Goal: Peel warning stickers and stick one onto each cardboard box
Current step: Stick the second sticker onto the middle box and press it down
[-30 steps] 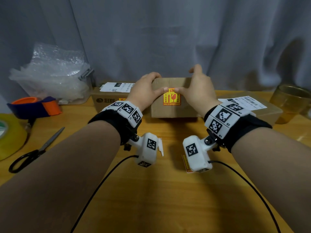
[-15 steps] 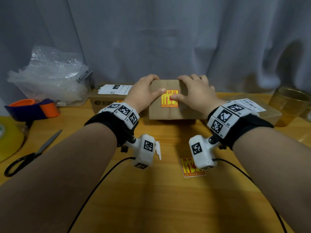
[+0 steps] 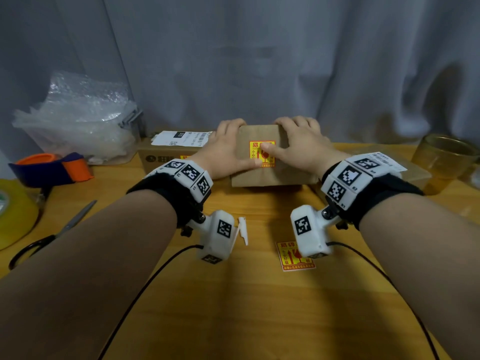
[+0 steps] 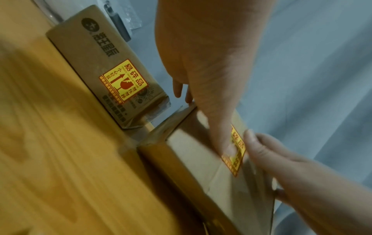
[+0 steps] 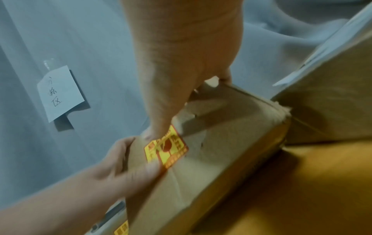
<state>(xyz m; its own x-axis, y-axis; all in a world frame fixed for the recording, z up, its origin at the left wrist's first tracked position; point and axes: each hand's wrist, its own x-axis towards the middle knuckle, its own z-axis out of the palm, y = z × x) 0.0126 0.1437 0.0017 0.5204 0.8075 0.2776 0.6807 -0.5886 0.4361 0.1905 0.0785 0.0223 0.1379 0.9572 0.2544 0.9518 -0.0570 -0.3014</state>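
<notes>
Stickers come first: the warning sticker (image 3: 261,153) now sits on the front face of the middle box (image 3: 262,175), which stands at the back edge of the table (image 3: 246,307), between the left box (image 3: 161,158) and the right box (image 3: 415,175). A second ago both hands gripped that box by its top corners with thumbs at the sticker's sides; now the right thumb has slid in over the sticker's middle and the left thumb rests at its lower left edge. I judge this as the smoothing-down stroke, so this box is nearly finished.

The left hand (image 3: 223,152) has its fingers draped over the box's top left corner and its thumb stretched flat along the front face. The right hand (image 3: 301,146) lies the same way on the top right corner, thumb straight and pressing on the sticker. Neither hand pinches anything.

That sticker is upright, printed side facing the person, its long axis running up and down the box face. The left box already carries its own sticker (image 4: 124,82) on the front side. A spare sticker (image 3: 291,257) lies flat near the table's middle, partly hidden by the right wrist camera (image 3: 309,235), presumably for the right box, whose front I cannot see well enough to tell
</notes>
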